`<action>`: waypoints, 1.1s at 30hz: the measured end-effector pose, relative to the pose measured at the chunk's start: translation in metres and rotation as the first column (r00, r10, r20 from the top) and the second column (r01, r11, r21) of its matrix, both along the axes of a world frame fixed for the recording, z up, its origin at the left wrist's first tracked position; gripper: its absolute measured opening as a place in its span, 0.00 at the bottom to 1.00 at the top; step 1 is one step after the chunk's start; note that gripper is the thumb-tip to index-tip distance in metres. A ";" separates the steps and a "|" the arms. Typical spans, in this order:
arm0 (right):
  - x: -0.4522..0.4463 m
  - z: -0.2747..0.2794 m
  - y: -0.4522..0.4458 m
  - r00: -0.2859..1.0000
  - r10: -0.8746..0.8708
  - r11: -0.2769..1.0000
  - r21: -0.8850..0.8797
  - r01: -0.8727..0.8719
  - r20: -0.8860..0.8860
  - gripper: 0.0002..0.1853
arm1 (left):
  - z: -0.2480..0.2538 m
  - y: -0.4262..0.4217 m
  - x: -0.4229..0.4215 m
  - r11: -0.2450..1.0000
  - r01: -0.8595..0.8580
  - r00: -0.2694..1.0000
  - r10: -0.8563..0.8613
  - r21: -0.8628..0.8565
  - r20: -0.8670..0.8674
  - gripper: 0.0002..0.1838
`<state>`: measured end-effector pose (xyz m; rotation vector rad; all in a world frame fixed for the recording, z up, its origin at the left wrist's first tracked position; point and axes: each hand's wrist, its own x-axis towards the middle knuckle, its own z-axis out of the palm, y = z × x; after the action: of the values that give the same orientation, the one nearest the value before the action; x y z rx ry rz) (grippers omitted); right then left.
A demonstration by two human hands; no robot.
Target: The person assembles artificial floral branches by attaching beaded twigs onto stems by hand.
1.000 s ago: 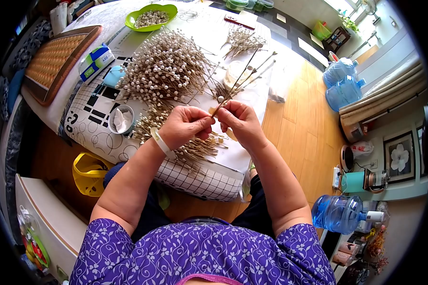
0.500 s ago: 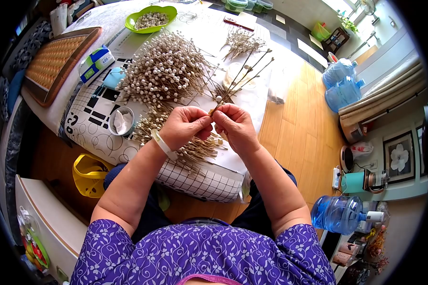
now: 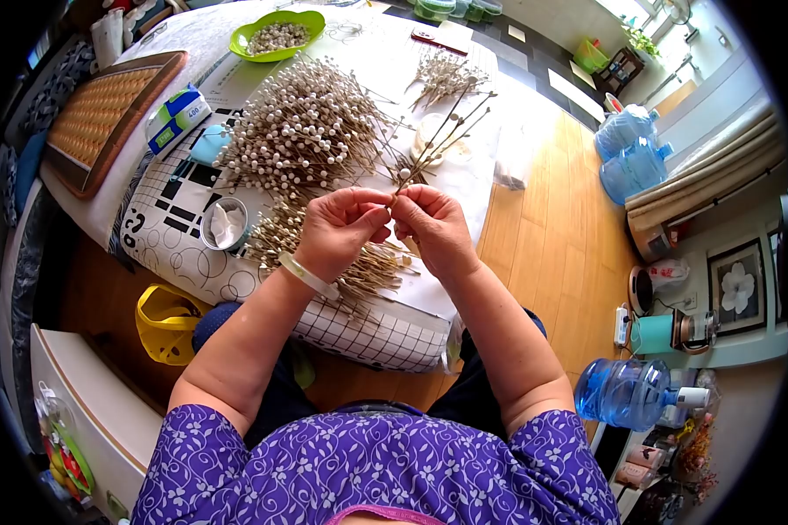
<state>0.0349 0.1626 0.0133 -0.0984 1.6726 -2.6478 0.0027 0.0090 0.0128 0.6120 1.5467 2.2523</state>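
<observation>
My left hand (image 3: 340,229) and my right hand (image 3: 434,229) meet above the table's near part, fingertips pinched together at the lower end of a small bunch of thin brown stems (image 3: 442,140). The stems fan out up and to the right, with dark tips. Whatever lies between the left fingertips is too small to tell. Beyond my left hand is a large pile of stems with white bead-like heads (image 3: 302,131). Another bundle of pale-tipped stems (image 3: 359,280) lies partly under my left forearm. Behind the held stems is a round whitish roll (image 3: 431,131), partly covered.
A green bowl (image 3: 277,37) of beads stands at the back, near a red phone (image 3: 439,41) and a smaller stem bunch (image 3: 447,77). On the left are a tissue pack (image 3: 179,118) and a cup (image 3: 224,223) with white tissue. A yellow bag (image 3: 168,324) hangs below the table's left side.
The held stems have turned to a steeper angle and moved slightly left. My right hand has shifted a little left and up, closer to my left hand, which has turned slightly.
</observation>
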 end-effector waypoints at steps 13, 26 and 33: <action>-0.001 0.000 0.001 0.999 0.018 0.999 -0.047 -0.020 -0.033 0.06 | -0.006 0.002 -0.001 0.997 -0.073 0.988 0.072 -0.005 -0.138 0.07; -0.002 0.002 0.001 0.997 -0.067 0.981 0.182 0.074 -0.043 0.03 | 0.003 -0.008 -0.010 0.979 0.192 0.942 -0.165 -0.065 0.293 0.07; -0.002 0.004 0.004 0.998 -0.067 0.959 0.275 0.061 0.015 0.05 | 0.008 -0.005 -0.005 0.976 0.122 0.979 -0.089 -0.180 0.182 0.07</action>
<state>0.0327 0.1666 0.0173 -0.0098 2.0471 -2.4158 -0.0025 0.0039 0.0207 0.4223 1.5793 1.9922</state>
